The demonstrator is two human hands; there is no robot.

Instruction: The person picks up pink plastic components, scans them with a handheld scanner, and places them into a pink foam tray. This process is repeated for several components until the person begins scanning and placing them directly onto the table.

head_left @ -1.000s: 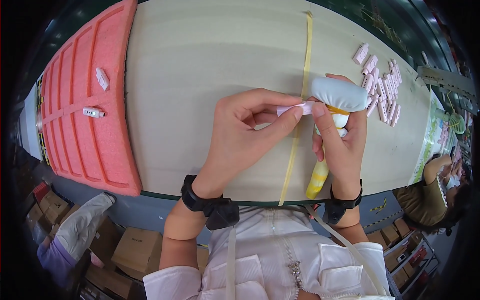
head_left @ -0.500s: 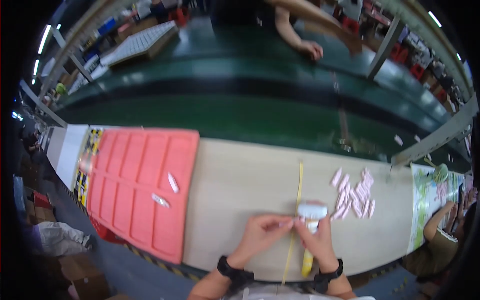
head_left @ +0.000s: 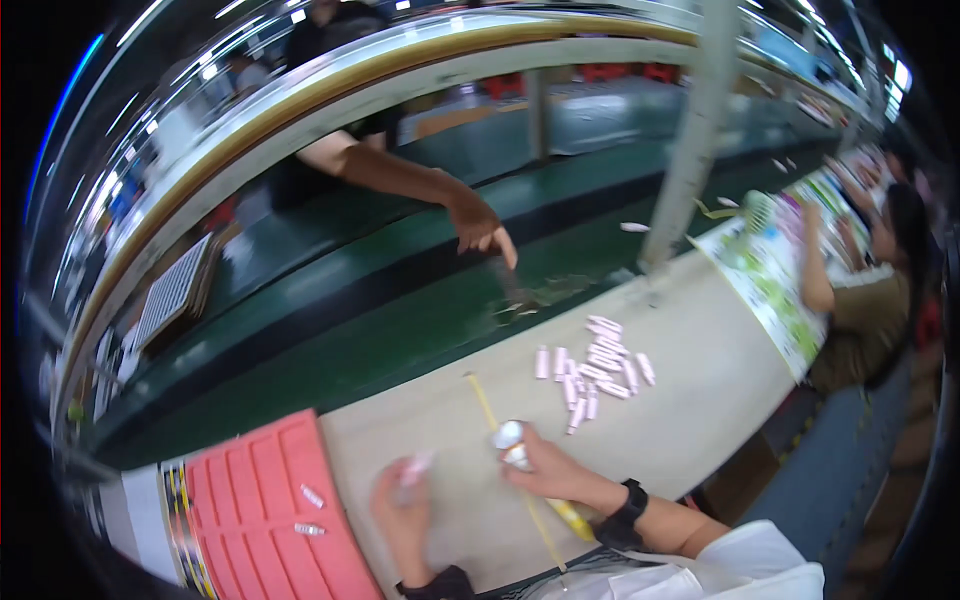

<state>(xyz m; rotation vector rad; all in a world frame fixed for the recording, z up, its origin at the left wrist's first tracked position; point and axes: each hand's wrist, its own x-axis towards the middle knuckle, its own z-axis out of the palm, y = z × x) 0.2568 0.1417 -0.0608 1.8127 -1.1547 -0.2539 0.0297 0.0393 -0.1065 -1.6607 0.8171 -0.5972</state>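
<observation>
My left hand (head_left: 403, 505) is smeared by motion above the beige work surface, its fingers closed on a small pinkish piece (head_left: 415, 468) too blurred to make out fully. To its right, my right hand (head_left: 548, 468) has its fingers curled round a white round-ended object (head_left: 508, 434) beside the yellow line on the surface. Below the right wrist lies a yellow stick-like object (head_left: 570, 518), partly covered by the forearm. Beyond the right hand several small pink tubes (head_left: 600, 365) lie in a loose heap. Two small pale tubes (head_left: 310, 529) rest on the red ribbed tray (head_left: 255, 500) at the left.
A dark green conveyor belt (head_left: 290, 400) runs past the far edge, with clear plastic scraps (head_left: 550, 292) on it. Across it a person's hand (head_left: 482, 228) reaches down. A metal post (head_left: 690, 150) stands by a patterned mat (head_left: 765, 270), where another person (head_left: 860, 310) sits.
The view has swung to the right. My hands, close together before, are now apart: the left with the pinkish piece, the right at the white object.
</observation>
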